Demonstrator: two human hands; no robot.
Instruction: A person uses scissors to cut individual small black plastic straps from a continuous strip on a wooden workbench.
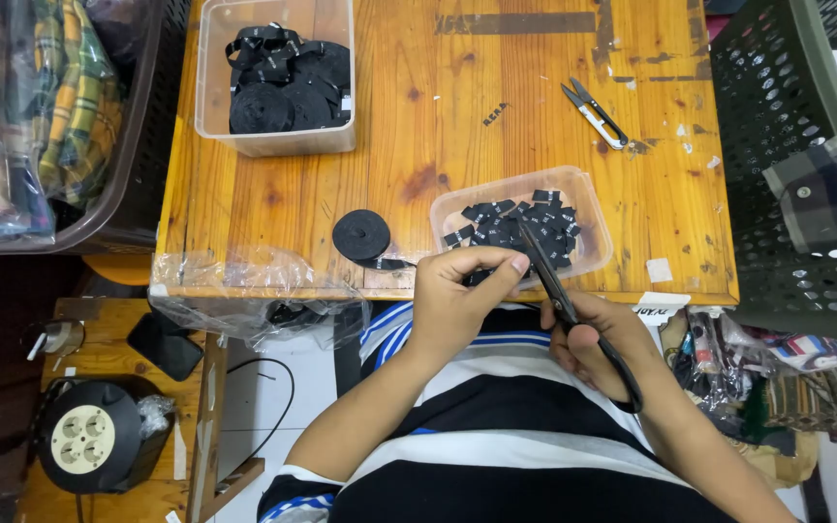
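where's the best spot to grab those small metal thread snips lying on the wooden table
Best taken at the small metal thread snips' closed rear end, the lower-right tip, coming from above on the right. The pointed blades splay open toward the upper left, and they lie flat on the orange wooden table with bare wood around them.

black scissors (573,315) cutting black ribbon (484,276)

We note a worn wooden table (418,145) (stained, paint-flecked), dark plastic crates (777,107) flanking it, pale floor (283,378) beneath, a low wooden shelf (118,353) at left; even light.
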